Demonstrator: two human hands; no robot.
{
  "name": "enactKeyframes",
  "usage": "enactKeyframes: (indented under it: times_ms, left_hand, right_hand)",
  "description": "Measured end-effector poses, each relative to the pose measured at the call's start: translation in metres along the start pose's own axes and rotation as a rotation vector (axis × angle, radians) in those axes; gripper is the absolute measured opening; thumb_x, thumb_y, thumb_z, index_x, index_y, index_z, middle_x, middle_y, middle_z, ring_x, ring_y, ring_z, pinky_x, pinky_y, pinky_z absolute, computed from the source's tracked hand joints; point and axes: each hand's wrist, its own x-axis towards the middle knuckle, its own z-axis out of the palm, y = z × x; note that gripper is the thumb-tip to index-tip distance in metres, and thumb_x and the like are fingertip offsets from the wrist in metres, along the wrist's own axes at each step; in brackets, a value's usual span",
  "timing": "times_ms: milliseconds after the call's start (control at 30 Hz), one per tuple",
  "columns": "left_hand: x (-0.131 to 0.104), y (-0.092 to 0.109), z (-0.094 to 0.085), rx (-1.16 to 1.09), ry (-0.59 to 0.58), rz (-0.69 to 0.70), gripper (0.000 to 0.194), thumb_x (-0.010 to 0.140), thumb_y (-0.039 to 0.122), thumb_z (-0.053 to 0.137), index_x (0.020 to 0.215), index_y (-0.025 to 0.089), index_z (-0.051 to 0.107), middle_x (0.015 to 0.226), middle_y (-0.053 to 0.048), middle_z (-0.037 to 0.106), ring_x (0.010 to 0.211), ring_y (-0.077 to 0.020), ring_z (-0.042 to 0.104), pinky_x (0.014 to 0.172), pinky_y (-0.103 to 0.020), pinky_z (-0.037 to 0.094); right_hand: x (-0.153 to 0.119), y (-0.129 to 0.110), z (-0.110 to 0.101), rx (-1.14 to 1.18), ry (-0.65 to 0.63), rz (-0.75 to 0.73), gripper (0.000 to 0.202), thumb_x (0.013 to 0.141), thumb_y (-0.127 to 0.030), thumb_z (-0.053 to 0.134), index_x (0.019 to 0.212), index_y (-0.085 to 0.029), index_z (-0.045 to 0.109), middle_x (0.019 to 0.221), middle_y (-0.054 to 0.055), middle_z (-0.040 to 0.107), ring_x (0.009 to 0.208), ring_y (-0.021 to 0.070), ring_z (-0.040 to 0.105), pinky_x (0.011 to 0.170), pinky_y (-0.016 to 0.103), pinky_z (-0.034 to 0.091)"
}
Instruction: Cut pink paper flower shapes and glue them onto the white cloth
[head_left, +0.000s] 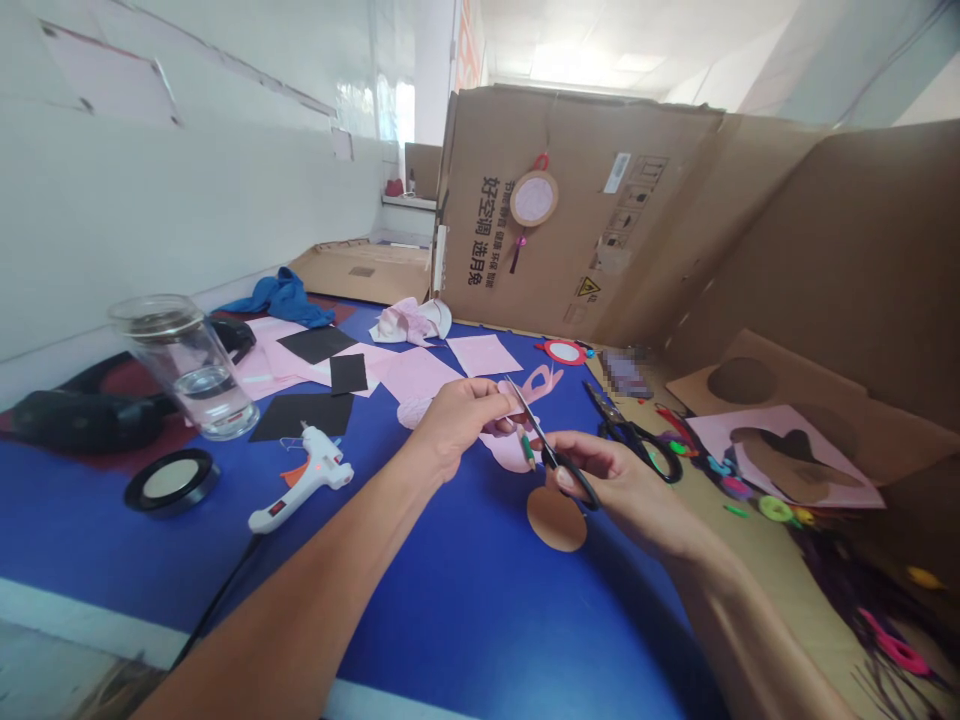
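Observation:
My left hand (472, 410) pinches a small piece of pink paper (541, 384) that has a looped, cut-out end. In my right hand (600, 475) is a pair of black-handled scissors (541, 436), its blades lying against the paper beside my left fingertips. A short green pencil (526, 448) shows just below the blades. Under the hands, a brown cardboard disc (556, 518) lies flat on the blue table (427, 610). Pink paper scraps lie just behind and beneath my left hand, partly hidden by it.
A white glue gun (304, 482), black tape roll (171, 480) and glass of water (206, 385) stand left. Larger scissors (630, 430) lie right, near cut cardboard (750, 375) and craft bits. A cardboard wall (585, 240) with a hanging round ornament (534, 198) rises behind.

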Motion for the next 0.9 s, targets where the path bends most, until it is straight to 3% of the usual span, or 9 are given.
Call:
enactKeyframes:
  times_ms: [300, 500, 900]
  left_hand:
    - [-0.002, 0.002, 0.001, 0.002, 0.003, 0.003, 0.019, 0.072, 0.035, 0.082, 0.075, 0.016, 0.078, 0.076, -0.006, 0.074, 0.07, -0.0144, 0.063, 0.077, -0.031, 0.049]
    - [-0.003, 0.003, 0.002, -0.011, 0.006, 0.015, 0.022, 0.072, 0.037, 0.083, 0.073, 0.016, 0.077, 0.078, -0.007, 0.076, 0.07, -0.0142, 0.063, 0.077, -0.031, 0.05]
    - [-0.002, 0.002, 0.0, -0.011, -0.02, 0.019, 0.02, 0.07, 0.035, 0.083, 0.073, 0.016, 0.078, 0.073, -0.005, 0.073, 0.068, -0.014, 0.062, 0.075, -0.031, 0.049]
  right_hand:
    - [0.0, 0.009, -0.006, 0.054, -0.054, -0.04, 0.049, 0.082, -0.053, 0.095, 0.121, -0.026, 0.082, 0.103, 0.003, 0.072, 0.092, 0.0177, 0.06, 0.085, 0.028, 0.048]
    - [-0.001, 0.005, -0.003, 0.097, -0.055, -0.04, 0.051, 0.081, -0.059, 0.094, 0.116, -0.024, 0.08, 0.09, 0.002, 0.07, 0.083, 0.0161, 0.058, 0.076, 0.027, 0.046]
    - [-0.001, -0.002, -0.003, 0.058, -0.042, -0.04, 0.048, 0.078, -0.056, 0.097, 0.114, -0.026, 0.086, 0.094, 0.003, 0.072, 0.087, 0.0175, 0.061, 0.085, 0.03, 0.05]
